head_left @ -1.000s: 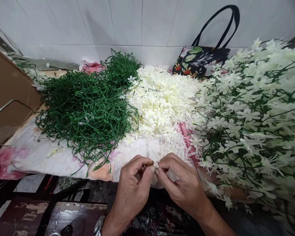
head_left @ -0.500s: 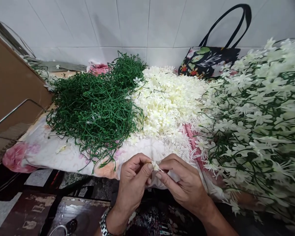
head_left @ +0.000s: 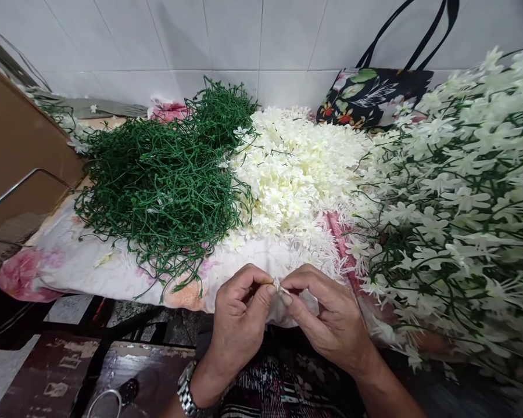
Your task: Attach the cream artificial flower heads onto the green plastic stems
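Between my fingertips is a small white artificial flower, mostly covered by the fingers. My left hand, with a metal watch on its wrist, pinches the flower from the left side. From the right, my right hand pinches it too, thumb and index finger closed. Just beyond my hands lies a loose heap of white flower heads. Left of that heap is a tangled pile of green plastic stems. Many assembled white flowers on green stems fill the right side.
A floral cloth covers the surface under the piles. A black floral bag stands against the white tiled wall. At the left is a brown cardboard panel with a metal rod. Dark worn boards lie low at lower left.
The right fingertips have come closer to the left ones, so less of the flower shows. The whole view has shifted slightly, with the piles a little higher in the picture.
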Demonstrator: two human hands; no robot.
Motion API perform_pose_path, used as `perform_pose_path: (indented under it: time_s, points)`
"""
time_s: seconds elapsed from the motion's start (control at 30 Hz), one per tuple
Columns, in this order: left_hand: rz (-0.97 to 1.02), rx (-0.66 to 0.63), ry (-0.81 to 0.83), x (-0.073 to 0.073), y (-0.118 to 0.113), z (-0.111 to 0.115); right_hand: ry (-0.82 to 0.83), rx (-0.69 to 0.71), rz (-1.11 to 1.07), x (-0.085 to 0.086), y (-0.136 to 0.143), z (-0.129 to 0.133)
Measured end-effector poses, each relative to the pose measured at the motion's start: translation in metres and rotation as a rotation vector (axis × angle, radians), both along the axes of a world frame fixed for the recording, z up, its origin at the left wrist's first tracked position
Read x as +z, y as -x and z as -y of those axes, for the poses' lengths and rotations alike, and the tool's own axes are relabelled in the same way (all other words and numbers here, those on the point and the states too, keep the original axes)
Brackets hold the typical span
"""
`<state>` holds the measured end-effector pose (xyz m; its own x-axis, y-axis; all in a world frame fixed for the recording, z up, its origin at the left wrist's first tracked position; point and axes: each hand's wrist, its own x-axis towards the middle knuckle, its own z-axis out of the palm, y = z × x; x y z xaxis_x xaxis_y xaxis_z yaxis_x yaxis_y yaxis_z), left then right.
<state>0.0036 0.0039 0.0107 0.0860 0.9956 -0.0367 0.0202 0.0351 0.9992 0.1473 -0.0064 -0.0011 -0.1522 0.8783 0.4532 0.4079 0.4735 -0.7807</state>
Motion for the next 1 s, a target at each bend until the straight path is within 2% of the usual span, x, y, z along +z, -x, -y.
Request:
perform_pose_path:
  time_s: [0.23, 0.33, 0.53, 0.67, 0.73, 0.9, 1.0]
  points:
    - [0.031, -0.008, 0.082, -0.006, 0.001, -0.002, -0.051, -0.071, 0.042, -0.003, -0.001, 0.000]
    - [-0.035, 0.012, 0.064, -0.007, 0.004, -0.004, -0.075, -0.096, 0.059, -0.001, -0.003, -0.001]
    - [-0.402, 0.073, -0.170, -0.003, 0.003, -0.014, -0.160, -0.120, 0.115, -0.003, -0.004, -0.001]
    - [-0.701, 0.043, -0.310, -0.006, -0.003, -0.023, -0.268, -0.145, 0.224, -0.005, -0.006, 0.000]
    - [-0.776, 0.015, -0.356, -0.008, -0.004, -0.025, -0.317, -0.147, 0.275, -0.005, -0.007, 0.000]
    - [-0.706, 0.049, -0.437, -0.005, 0.001, -0.016, -0.365, -0.165, 0.372, -0.006, -0.010, 0.003]
    - [-0.640, 0.013, -0.444, -0.001, 0.005, -0.009, -0.368, -0.161, 0.396, -0.009, -0.009, 0.003]
